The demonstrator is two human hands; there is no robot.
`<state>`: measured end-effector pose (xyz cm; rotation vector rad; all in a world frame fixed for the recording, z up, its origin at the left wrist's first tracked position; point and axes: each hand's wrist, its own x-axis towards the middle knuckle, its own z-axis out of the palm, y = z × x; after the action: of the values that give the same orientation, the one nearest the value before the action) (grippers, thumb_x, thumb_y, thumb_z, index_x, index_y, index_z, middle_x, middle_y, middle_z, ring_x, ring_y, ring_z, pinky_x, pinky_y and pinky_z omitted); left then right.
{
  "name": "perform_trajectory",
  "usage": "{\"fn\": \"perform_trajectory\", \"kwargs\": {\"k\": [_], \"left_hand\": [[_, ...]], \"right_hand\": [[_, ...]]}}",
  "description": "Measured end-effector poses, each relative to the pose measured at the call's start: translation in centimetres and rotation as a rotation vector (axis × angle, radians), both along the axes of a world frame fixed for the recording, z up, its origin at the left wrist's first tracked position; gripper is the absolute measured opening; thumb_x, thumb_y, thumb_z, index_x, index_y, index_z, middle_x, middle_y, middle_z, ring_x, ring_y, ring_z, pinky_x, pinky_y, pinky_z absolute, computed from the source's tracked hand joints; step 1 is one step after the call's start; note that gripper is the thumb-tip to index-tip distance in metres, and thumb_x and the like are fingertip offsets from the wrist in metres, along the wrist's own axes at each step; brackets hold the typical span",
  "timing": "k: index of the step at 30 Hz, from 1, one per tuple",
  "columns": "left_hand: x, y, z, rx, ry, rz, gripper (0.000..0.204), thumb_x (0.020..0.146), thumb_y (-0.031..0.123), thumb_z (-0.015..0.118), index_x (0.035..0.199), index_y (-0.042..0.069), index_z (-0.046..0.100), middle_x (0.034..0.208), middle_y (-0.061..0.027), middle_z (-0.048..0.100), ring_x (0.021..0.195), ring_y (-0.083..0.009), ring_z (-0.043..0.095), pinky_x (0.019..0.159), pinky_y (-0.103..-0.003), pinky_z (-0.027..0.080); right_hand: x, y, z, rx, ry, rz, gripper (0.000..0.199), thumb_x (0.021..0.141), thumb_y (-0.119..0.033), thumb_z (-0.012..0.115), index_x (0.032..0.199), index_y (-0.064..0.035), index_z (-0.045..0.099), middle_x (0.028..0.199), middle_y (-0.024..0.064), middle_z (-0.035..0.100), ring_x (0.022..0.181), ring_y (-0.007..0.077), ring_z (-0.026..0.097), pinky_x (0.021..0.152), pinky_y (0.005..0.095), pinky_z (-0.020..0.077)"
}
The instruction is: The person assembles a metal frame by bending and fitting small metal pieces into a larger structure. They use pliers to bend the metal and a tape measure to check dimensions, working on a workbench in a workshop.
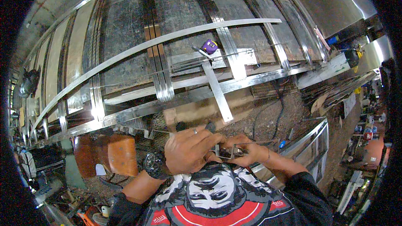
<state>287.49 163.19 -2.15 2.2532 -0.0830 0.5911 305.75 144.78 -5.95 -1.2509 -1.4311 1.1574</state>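
**Currently Assessing Work Status**

We are holding a small, grey, square-edged hollow metal piece (234, 151) at chest level. Our right hand (252, 151) is curling closed around it; our left hand (188, 148) is pinching its left edge. Bright silver metal crossbars (166, 90) are already spanning the large silver metal frame (259, 78). The piece is sitting apart from that frame; how much work is remaining, we cannot tell.
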Motion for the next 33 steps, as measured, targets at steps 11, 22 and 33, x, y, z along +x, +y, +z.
{"fn": "perform_trajectory", "kwargs": {"k": [11,22,33], "left_hand": [[0.2,-1.6,0.1,0.005,0.021,0.001,0.059,0.066,0.024,0.085,0.119,0.009,0.065,0.090,-0.0096,0.067,0.077,-0.0325,0.066,0.066,-0.041,0.053],[0.6,-2.8,0.8,0.128,0.105,0.118,0.054,0.075,0.026,0.081,0.121,0.006,0.062,0.093,-0.0097,0.064,0.083,-0.0295,0.065,0.069,-0.038,0.053],[-0.1,-2.7,-0.3,0.217,0.059,0.436,0.049,0.080,0.023,0.077,0.125,0.008,0.063,0.094,-0.0091,0.064,0.082,-0.0296,0.064,0.071,-0.040,0.053]], "right_hand": [[0.6,-3.3,-3.4,0.002,-0.013,0.004,0.048,0.074,-0.019,0.085,0.117,-0.0024,0.069,0.119,0.0215,0.071,0.107,0.0410,0.069,0.092,0.0484,0.0543],[3.3,-3.2,-0.7,-0.149,-0.083,0.031,0.060,0.078,-0.023,0.080,0.132,-0.0015,0.064,0.132,0.0235,0.063,0.124,0.0389,0.060,0.106,0.0453,0.0460],[3.8,-3.0,-2.9,-0.472,0.104,-0.166,0.058,0.091,-0.013,0.074,0.144,-0.0034,0.052,0.130,0.0107,0.064,0.116,0.0202,0.059,0.100,0.0365,0.0489]]}}
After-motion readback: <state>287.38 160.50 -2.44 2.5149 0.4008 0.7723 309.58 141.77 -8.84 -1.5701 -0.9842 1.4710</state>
